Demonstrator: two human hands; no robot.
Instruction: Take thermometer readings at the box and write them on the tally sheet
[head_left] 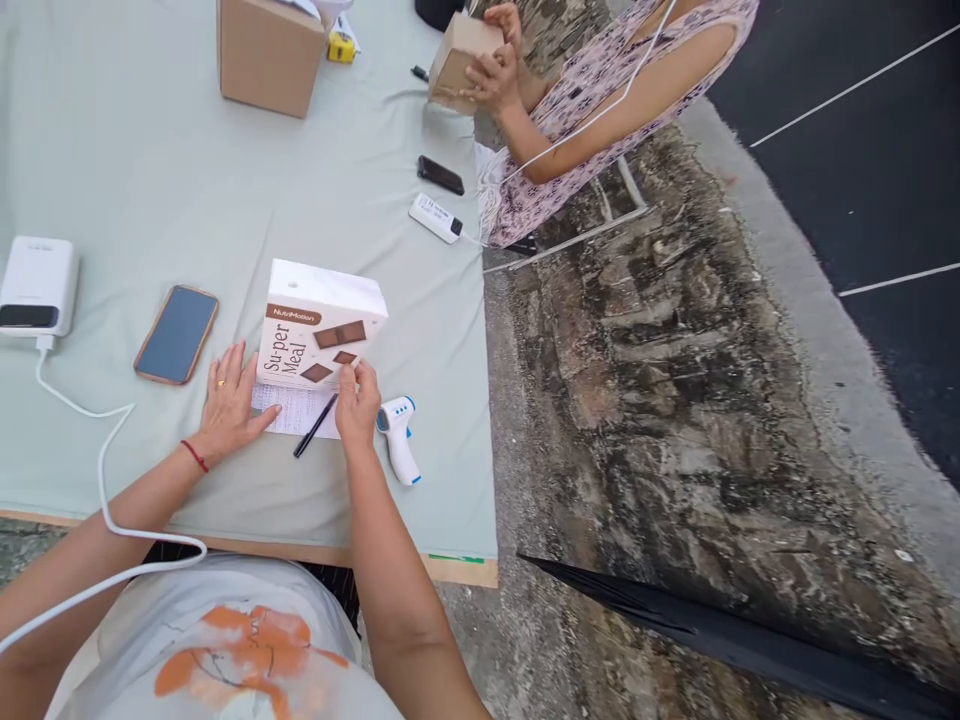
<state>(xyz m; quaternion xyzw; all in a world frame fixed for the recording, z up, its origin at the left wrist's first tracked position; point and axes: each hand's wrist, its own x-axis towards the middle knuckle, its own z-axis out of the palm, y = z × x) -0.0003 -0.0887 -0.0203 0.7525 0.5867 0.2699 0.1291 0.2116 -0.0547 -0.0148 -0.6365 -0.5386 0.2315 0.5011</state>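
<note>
Nearest is your white shirt with its orange print (251,650). Your left hand (231,408) lies open on the pale green cloth (427,340); your right hand (358,402) grips the lower right corner of the white-and-brown cardboard meal box (321,325), just beyond a slim black pen (315,427). You seem to be steadying or inspecting it; turning it calls for both hands.

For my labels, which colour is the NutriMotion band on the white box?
The NutriMotion band is brown; it shows in the head view.

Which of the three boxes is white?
The Su-per Meal box in the person's right hand; the large carton and the small carton are brown.
</note>
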